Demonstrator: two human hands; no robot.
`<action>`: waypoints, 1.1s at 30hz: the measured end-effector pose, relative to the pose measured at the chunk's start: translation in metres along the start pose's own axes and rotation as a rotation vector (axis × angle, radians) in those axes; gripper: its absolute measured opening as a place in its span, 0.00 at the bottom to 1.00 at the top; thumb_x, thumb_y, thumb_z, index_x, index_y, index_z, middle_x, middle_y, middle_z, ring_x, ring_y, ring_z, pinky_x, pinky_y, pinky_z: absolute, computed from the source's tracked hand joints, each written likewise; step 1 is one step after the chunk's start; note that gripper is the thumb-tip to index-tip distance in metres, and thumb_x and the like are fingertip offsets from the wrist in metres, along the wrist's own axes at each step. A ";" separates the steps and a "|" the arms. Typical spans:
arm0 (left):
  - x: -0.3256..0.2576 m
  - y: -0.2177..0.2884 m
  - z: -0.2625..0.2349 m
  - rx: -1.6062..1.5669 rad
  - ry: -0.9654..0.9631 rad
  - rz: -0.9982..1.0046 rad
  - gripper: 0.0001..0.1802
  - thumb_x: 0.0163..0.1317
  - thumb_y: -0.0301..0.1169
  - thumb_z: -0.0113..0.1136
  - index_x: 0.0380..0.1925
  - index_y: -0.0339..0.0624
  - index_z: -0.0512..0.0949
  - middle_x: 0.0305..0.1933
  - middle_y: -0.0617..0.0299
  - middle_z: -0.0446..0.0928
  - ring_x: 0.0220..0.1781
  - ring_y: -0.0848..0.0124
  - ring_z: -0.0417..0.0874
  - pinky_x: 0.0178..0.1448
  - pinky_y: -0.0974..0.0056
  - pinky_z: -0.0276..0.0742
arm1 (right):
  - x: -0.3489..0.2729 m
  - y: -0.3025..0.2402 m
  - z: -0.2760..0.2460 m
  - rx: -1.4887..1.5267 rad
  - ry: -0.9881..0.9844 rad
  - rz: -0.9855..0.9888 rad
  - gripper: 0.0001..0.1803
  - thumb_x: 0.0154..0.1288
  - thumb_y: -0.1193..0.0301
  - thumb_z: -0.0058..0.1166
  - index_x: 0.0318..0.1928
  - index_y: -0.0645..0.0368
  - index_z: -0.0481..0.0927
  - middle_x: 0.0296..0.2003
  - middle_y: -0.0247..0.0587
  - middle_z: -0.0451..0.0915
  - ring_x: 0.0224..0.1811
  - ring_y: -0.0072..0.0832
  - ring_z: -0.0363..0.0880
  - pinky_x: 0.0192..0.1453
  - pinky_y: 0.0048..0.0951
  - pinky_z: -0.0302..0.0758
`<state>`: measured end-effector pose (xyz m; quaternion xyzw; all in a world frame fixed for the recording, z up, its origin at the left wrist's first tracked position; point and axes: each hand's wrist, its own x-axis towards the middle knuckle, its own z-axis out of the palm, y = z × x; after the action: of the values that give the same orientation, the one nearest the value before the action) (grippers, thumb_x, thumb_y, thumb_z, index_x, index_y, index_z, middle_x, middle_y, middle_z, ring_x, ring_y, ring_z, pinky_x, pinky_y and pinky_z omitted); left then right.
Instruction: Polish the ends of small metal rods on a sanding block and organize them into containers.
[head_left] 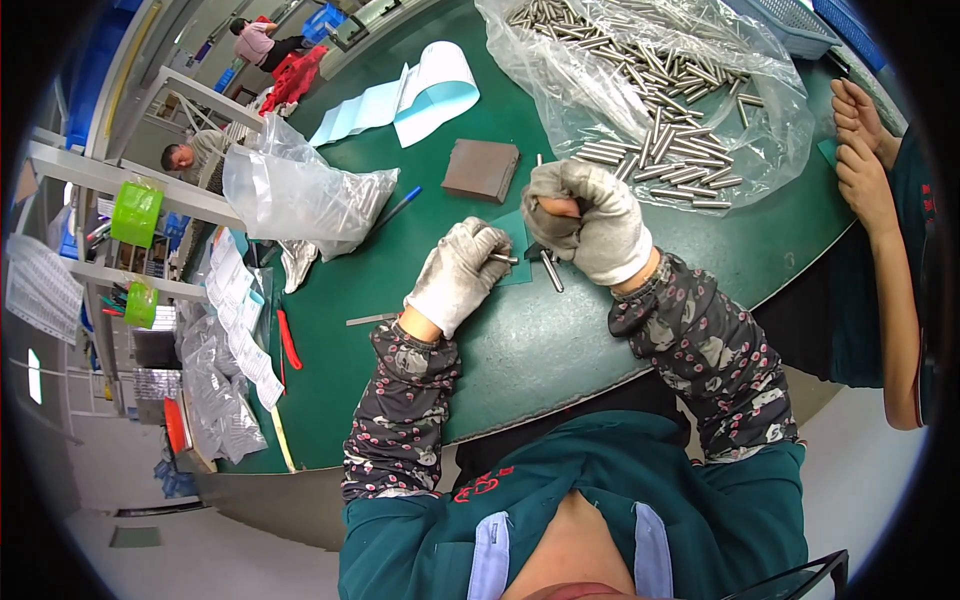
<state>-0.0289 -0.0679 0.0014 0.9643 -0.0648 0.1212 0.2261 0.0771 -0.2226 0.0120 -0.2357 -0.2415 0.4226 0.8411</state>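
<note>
My left hand point(458, 272), in a whitish work glove, pinches a short metal pin point(505, 259) whose end sticks out past the fingertips. To its right, my right hand point(600, 225) is curled closed in a glove with soiled grey fingers and a bare thumb tip showing; what it may hold is hidden. Just below its fingers a loose metal pin point(552, 272) lies on the table. Partly behind both hands is a small green sheet point(515, 230). Beyond them sits a brown rectangular block point(481, 169).
A clear plastic bag point(785, 150) spreads open at the far right, full of metal pins point(690, 85). Left lie another plastic bag point(300, 190), a blue pen point(400, 208), red-handled pliers point(288, 340) and papers point(435, 90). A co-worker's hands point(862, 150) rest at the right edge.
</note>
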 end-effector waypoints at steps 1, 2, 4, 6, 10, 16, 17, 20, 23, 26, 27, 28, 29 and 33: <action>-0.001 -0.002 0.001 -0.007 -0.002 -0.005 0.12 0.42 0.18 0.60 0.30 0.39 0.71 0.30 0.59 0.70 0.33 0.62 0.73 0.37 0.64 0.70 | 0.000 0.002 -0.002 0.000 0.005 0.006 0.20 0.61 0.59 0.40 0.16 0.54 0.58 0.12 0.28 0.54 0.13 0.19 0.49 0.18 0.20 0.48; -0.001 -0.004 0.003 -0.039 -0.001 -0.028 0.11 0.43 0.21 0.60 0.29 0.41 0.72 0.30 0.59 0.70 0.35 0.60 0.73 0.38 0.62 0.70 | 0.001 0.003 -0.004 -0.005 -0.024 -0.007 0.20 0.61 0.59 0.39 0.15 0.53 0.58 0.12 0.28 0.53 0.13 0.19 0.49 0.18 0.20 0.48; 0.001 -0.004 0.004 -0.094 0.011 -0.051 0.10 0.43 0.24 0.61 0.28 0.42 0.73 0.30 0.58 0.70 0.35 0.58 0.73 0.39 0.60 0.70 | 0.001 0.005 -0.007 -0.033 -0.026 -0.005 0.20 0.60 0.61 0.39 0.14 0.53 0.57 0.11 0.28 0.52 0.13 0.19 0.49 0.19 0.20 0.48; 0.000 -0.004 0.005 -0.116 0.016 -0.063 0.09 0.43 0.24 0.61 0.28 0.42 0.73 0.29 0.58 0.70 0.35 0.58 0.73 0.39 0.60 0.70 | -0.001 0.008 -0.004 -0.100 0.009 -0.028 0.20 0.60 0.61 0.40 0.14 0.53 0.56 0.11 0.28 0.52 0.13 0.18 0.49 0.19 0.20 0.48; -0.001 -0.004 0.005 -0.143 0.027 -0.067 0.08 0.44 0.23 0.60 0.27 0.41 0.73 0.28 0.57 0.71 0.34 0.59 0.73 0.38 0.61 0.70 | -0.002 0.008 -0.003 -0.144 0.053 -0.059 0.20 0.59 0.60 0.41 0.13 0.52 0.56 0.11 0.27 0.51 0.12 0.18 0.48 0.19 0.21 0.48; 0.000 -0.004 0.007 -0.140 0.032 -0.056 0.09 0.45 0.17 0.57 0.28 0.36 0.72 0.28 0.59 0.70 0.30 0.67 0.73 0.35 0.67 0.70 | -0.001 0.013 -0.001 -0.195 0.096 -0.164 0.21 0.59 0.60 0.41 0.12 0.52 0.55 0.11 0.28 0.51 0.12 0.19 0.48 0.18 0.21 0.48; 0.000 -0.004 0.007 -0.141 0.032 -0.057 0.09 0.45 0.17 0.57 0.28 0.36 0.72 0.28 0.59 0.70 0.30 0.67 0.73 0.35 0.67 0.70 | -0.001 0.014 -0.001 -0.195 0.096 -0.164 0.21 0.59 0.60 0.41 0.12 0.52 0.55 0.11 0.28 0.51 0.12 0.19 0.48 0.18 0.21 0.48; 0.000 -0.003 0.006 -0.143 0.034 -0.072 0.09 0.45 0.17 0.57 0.28 0.36 0.72 0.28 0.59 0.70 0.30 0.67 0.73 0.34 0.67 0.70 | -0.001 0.016 -0.002 -0.183 0.101 -0.153 0.21 0.59 0.60 0.41 0.12 0.52 0.55 0.11 0.28 0.51 0.12 0.19 0.48 0.19 0.21 0.48; 0.001 -0.003 0.006 -0.128 0.033 -0.065 0.09 0.45 0.17 0.57 0.28 0.36 0.71 0.28 0.59 0.70 0.29 0.66 0.73 0.35 0.66 0.70 | 0.000 0.019 -0.006 -0.194 0.133 -0.213 0.21 0.58 0.60 0.42 0.13 0.52 0.55 0.12 0.28 0.51 0.13 0.19 0.48 0.19 0.21 0.48; 0.001 -0.003 0.006 -0.127 0.033 -0.059 0.09 0.44 0.17 0.57 0.28 0.36 0.71 0.27 0.59 0.70 0.29 0.66 0.73 0.35 0.66 0.70 | -0.001 0.018 -0.007 -0.198 0.144 -0.205 0.20 0.58 0.61 0.43 0.14 0.52 0.55 0.12 0.28 0.51 0.13 0.19 0.49 0.19 0.21 0.49; 0.001 -0.003 0.006 -0.126 0.035 -0.058 0.09 0.44 0.17 0.57 0.28 0.36 0.71 0.27 0.59 0.69 0.30 0.65 0.73 0.35 0.66 0.70 | -0.001 0.016 -0.005 -0.156 0.134 -0.165 0.20 0.58 0.61 0.43 0.14 0.52 0.56 0.12 0.28 0.51 0.13 0.18 0.49 0.19 0.21 0.49; 0.001 -0.003 0.006 -0.125 0.037 -0.057 0.09 0.44 0.18 0.58 0.28 0.36 0.71 0.27 0.58 0.69 0.30 0.65 0.73 0.35 0.66 0.70 | -0.002 0.014 -0.004 -0.113 0.124 -0.125 0.19 0.58 0.61 0.44 0.15 0.53 0.56 0.12 0.28 0.51 0.13 0.18 0.49 0.19 0.20 0.50; 0.001 -0.003 0.006 -0.126 0.037 -0.058 0.09 0.44 0.18 0.58 0.28 0.36 0.71 0.27 0.58 0.69 0.30 0.65 0.73 0.35 0.66 0.70 | -0.002 0.013 -0.003 -0.114 0.125 -0.124 0.19 0.58 0.61 0.44 0.15 0.53 0.56 0.12 0.28 0.51 0.13 0.18 0.49 0.19 0.20 0.50; 0.001 -0.002 0.004 -0.081 0.008 -0.089 0.08 0.45 0.21 0.58 0.28 0.39 0.72 0.28 0.57 0.70 0.33 0.60 0.73 0.37 0.63 0.70 | -0.002 0.009 0.001 -0.215 0.041 -0.102 0.19 0.58 0.61 0.43 0.15 0.53 0.56 0.12 0.27 0.51 0.13 0.18 0.50 0.19 0.20 0.50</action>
<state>-0.0273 -0.0684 -0.0025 0.9559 -0.0257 0.1123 0.2702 0.0703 -0.2193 0.0071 -0.3206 -0.2799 0.3462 0.8361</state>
